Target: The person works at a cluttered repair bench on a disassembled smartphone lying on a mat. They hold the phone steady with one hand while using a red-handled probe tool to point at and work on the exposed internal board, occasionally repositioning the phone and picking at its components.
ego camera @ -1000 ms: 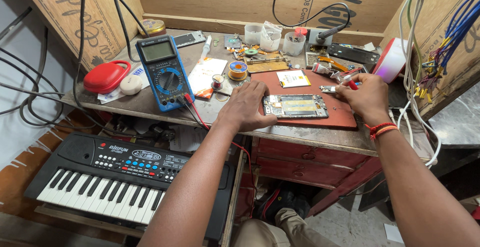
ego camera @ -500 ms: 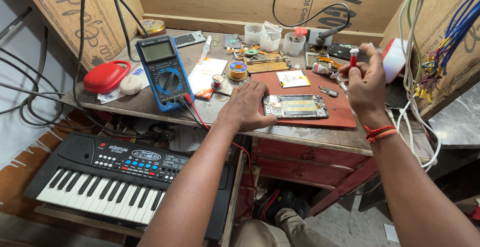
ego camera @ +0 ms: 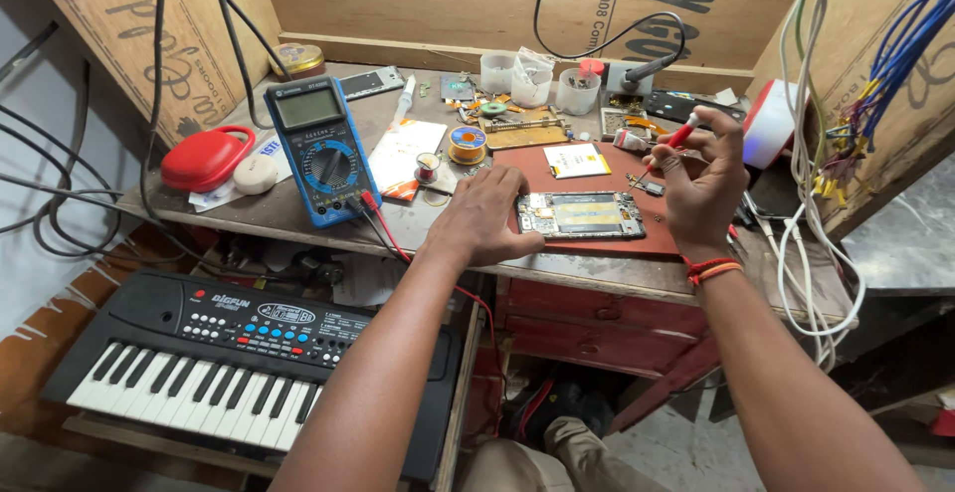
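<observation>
Opened rectangular phone with exposed innards [ego camera: 581, 214] is lying flat on the dark red mat [ego camera: 597, 243] at the bench's front edge, long side running 9 to 3 o'clock. Left hand [ego camera: 484, 216] is resting palm-down at the phone's 9 o'clock end, fingers spread loosely, fingertips touching its left edge, gripping nothing. Right hand [ego camera: 701, 186] is hovering at the phone's 2 o'clock, raised off the mat, fingers pinching a thin red-handled screwdriver [ego camera: 672, 142]. Phone is showing a pale yellowish central panel framed by dark circuit strips. Blue digital multimeter [ego camera: 320, 148] is sitting well apart, at 10 o'clock.
</observation>
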Demonstrator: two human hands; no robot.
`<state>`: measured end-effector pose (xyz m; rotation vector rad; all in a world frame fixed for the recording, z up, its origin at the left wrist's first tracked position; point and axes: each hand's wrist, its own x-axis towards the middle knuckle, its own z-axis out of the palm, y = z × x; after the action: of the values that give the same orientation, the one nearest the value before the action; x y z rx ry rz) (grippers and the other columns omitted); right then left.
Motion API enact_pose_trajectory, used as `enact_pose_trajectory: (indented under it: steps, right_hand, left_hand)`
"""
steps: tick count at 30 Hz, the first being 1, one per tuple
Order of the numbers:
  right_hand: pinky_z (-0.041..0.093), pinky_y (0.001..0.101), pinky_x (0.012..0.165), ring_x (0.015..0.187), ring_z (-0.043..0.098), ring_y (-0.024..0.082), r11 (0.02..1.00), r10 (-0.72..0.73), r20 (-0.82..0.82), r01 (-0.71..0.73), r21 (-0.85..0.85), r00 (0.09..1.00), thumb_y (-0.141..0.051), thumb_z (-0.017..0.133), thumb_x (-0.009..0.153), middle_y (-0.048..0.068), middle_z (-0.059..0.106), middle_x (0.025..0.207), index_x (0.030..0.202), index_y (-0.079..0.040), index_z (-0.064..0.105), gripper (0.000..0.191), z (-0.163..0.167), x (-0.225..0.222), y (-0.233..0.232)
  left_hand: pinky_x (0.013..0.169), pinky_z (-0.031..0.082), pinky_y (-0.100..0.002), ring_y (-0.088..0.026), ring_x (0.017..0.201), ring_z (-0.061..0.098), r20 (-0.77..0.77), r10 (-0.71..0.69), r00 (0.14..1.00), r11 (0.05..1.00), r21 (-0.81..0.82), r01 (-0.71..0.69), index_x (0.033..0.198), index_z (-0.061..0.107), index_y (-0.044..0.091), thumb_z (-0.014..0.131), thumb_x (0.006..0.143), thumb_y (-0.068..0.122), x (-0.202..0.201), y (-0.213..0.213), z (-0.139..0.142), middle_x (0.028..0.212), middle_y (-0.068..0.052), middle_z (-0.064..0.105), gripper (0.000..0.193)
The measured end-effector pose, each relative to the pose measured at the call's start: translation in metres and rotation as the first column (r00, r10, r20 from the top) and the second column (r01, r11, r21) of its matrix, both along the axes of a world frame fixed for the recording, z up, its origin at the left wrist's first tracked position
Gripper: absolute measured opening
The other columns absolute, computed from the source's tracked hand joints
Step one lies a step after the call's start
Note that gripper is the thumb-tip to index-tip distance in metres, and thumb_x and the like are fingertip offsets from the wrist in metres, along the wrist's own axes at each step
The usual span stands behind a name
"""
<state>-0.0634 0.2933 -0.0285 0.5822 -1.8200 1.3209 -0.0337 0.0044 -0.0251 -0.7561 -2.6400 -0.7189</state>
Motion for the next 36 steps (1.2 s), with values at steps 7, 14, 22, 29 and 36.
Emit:
enact_pose_trajectory:
  steps: [7, 14, 22, 29, 36]
  right_hand:
    - [0.064, 0.0303, 0.081, 0.092, 0.076, 0.018, 0.999, -0.041, 0.015, 0.041, 0.034, 0.999, 0.005, 0.071, 0.106, 0.014, 0.074, 0.104, 0.141, -0.006, 0.045, 0.045, 0.005, 0.007, -0.004]
    - [0.065, 0.031, 0.08, 0.091, 0.077, 0.019, 0.997, -0.057, 0.03, 0.055, 0.062, 0.998, 0.005, 0.072, 0.105, 0.014, 0.074, 0.102, 0.142, -0.007, 0.046, 0.047, 0.005, 0.006, -0.004]
    - [0.065, 0.0306, 0.078, 0.092, 0.077, 0.018, 0.993, -0.055, 0.007, 0.054, 0.102, 0.998, 0.001, 0.074, 0.105, 0.012, 0.075, 0.103, 0.141, -0.008, 0.047, 0.046, 0.008, 0.006, -0.007]
    - [0.063, 0.0307, 0.074, 0.09, 0.074, 0.017, 0.977, -0.082, -0.013, 0.083, 0.198, 0.997, 0.002, 0.075, 0.101, 0.012, 0.072, 0.1, 0.143, -0.01, 0.053, 0.05, 0.011, 0.009, -0.012]
    - [0.062, 0.0311, 0.087, 0.095, 0.074, 0.016, 0.976, -0.002, 0.057, -0.011, 0.218, 0.998, 0.002, 0.061, 0.107, 0.012, 0.076, 0.106, 0.152, -0.013, 0.046, 0.049, 0.009, 0.005, -0.01]
  left_hand:
    - [0.104, 0.038, -0.043, -0.03, 0.119, 0.054, 0.074, 0.038, 0.997, 0.999, -0.037, -0.035, 0.115, 0.057, 0.009, 0.073, 0.067, 0.051, 0.002, 0.001, 0.001, 0.116, -0.011, 0.059, 0.066]
    - [0.105, 0.038, -0.044, -0.03, 0.12, 0.054, 0.035, 0.021, 0.999, 1.0, -0.021, -0.021, 0.115, 0.056, 0.009, 0.074, 0.067, 0.051, 0.003, 0.001, 0.0, 0.116, -0.012, 0.058, 0.066]
    - [0.102, 0.039, -0.044, -0.03, 0.119, 0.054, 0.03, 0.025, 0.999, 0.999, -0.022, -0.024, 0.115, 0.056, 0.01, 0.073, 0.066, 0.051, 0.003, 0.001, 0.0, 0.116, -0.012, 0.058, 0.066]
    - [0.102, 0.039, -0.044, -0.031, 0.119, 0.054, 0.047, 0.038, 0.998, 0.998, -0.045, -0.036, 0.115, 0.056, 0.01, 0.073, 0.067, 0.052, 0.003, 0.001, -0.001, 0.116, -0.012, 0.058, 0.066]
    - [0.102, 0.039, -0.044, -0.03, 0.118, 0.055, 0.054, 0.041, 0.998, 0.999, -0.034, -0.04, 0.116, 0.056, 0.01, 0.073, 0.066, 0.053, 0.002, 0.002, -0.001, 0.115, -0.011, 0.058, 0.067]
